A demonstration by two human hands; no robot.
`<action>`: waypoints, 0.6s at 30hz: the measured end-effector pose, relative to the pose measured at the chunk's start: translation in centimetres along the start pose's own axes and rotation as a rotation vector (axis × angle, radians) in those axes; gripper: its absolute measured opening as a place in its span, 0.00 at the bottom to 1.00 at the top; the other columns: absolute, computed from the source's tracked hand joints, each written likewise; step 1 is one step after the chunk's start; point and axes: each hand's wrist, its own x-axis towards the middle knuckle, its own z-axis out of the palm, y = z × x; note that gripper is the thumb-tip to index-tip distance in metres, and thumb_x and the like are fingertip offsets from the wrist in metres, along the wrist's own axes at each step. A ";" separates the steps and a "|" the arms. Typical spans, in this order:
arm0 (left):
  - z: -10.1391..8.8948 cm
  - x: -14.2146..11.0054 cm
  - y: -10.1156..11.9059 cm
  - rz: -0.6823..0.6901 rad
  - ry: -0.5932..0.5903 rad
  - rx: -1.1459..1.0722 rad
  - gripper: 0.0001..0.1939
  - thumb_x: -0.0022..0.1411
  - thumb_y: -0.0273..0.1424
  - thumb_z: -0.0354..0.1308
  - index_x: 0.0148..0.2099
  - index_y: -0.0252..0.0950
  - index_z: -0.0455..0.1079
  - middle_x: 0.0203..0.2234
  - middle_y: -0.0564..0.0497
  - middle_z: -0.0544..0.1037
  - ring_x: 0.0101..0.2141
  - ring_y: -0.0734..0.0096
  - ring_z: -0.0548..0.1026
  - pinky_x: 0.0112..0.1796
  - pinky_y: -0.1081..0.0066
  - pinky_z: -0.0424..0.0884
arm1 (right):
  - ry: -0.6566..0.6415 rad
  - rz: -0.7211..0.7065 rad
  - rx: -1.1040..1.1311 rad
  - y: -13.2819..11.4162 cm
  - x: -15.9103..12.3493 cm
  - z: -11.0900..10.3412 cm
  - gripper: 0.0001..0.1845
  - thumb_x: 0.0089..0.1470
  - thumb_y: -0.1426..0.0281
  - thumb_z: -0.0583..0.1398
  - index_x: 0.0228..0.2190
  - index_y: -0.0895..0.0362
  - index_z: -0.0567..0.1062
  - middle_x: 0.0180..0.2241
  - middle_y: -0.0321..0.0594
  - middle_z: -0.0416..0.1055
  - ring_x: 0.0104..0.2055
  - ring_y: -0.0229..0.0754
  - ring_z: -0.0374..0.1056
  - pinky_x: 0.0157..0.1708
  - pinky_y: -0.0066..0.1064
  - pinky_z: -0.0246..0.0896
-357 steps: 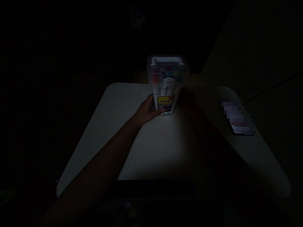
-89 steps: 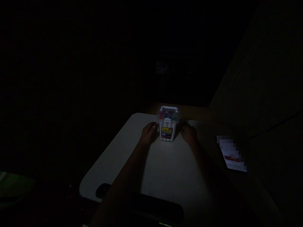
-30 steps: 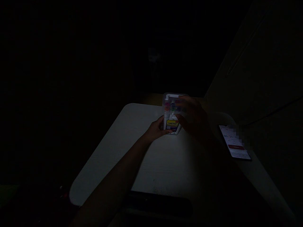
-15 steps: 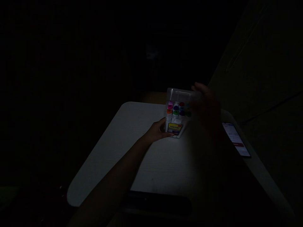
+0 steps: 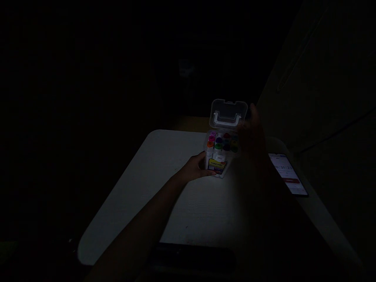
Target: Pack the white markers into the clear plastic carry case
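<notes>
A clear plastic marker case (image 5: 216, 153) stands on the white table with its lid (image 5: 228, 114) tilted up at the back. Rows of markers with coloured caps (image 5: 219, 140) fill it, and a yellow and dark label is on its front. My left hand (image 5: 195, 168) grips the case's lower left side, thumb across the front below the label. Close by the right side of the case and lid is my right hand (image 5: 255, 127). It is in deep shadow and blurred; one finger points up, and whether it touches the case I cannot tell.
A phone (image 5: 289, 174) with a lit screen lies at the right edge of the white table (image 5: 141, 188). Along the table's near edge is a dark long shape (image 5: 192, 256). A wall with a cable rises at the right. The surroundings are very dark.
The case's lid has swung back and now stands more open, its handle showing. My right hand has shifted slightly beside it. My left hand keeps its hold on the case.
</notes>
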 end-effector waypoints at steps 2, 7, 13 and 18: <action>0.0 0.0 0.0 -0.020 0.006 -0.010 0.33 0.39 0.38 0.72 0.47 0.31 0.66 0.44 0.41 0.79 0.42 0.59 0.78 0.46 0.59 0.74 | 0.010 -0.002 0.065 0.1 -0.2 0.3 0.35 0.60 0.59 0.51 0.64 0.55 0.46 0.59 0.50 0.61 0.48 0.44 0.71 0.42 0.34 0.72; -0.3 0.1 -0.4 -0.032 0.002 0.010 0.33 0.39 0.39 0.72 0.46 0.31 0.67 0.45 0.41 0.78 0.44 0.58 0.78 0.47 0.58 0.73 | 0.020 0.036 0.081 -0.2 -0.7 0.6 0.32 0.61 0.60 0.51 0.63 0.56 0.51 0.58 0.51 0.62 0.48 0.43 0.71 0.45 0.34 0.70; -0.3 0.1 -0.3 -0.034 -0.007 0.009 0.34 0.39 0.39 0.72 0.47 0.31 0.66 0.43 0.41 0.78 0.43 0.57 0.78 0.47 0.57 0.73 | 0.058 0.078 0.094 -0.3 -0.9 0.7 0.28 0.60 0.62 0.52 0.60 0.55 0.58 0.57 0.47 0.64 0.53 0.44 0.67 0.50 0.38 0.68; -0.2 0.1 0.0 -0.024 0.010 0.052 0.32 0.40 0.39 0.72 0.46 0.31 0.67 0.43 0.41 0.78 0.44 0.57 0.77 0.47 0.58 0.73 | 0.040 0.043 0.077 0.8 -0.5 0.9 0.27 0.62 0.58 0.49 0.59 0.54 0.58 0.57 0.46 0.64 0.54 0.44 0.67 0.50 0.38 0.68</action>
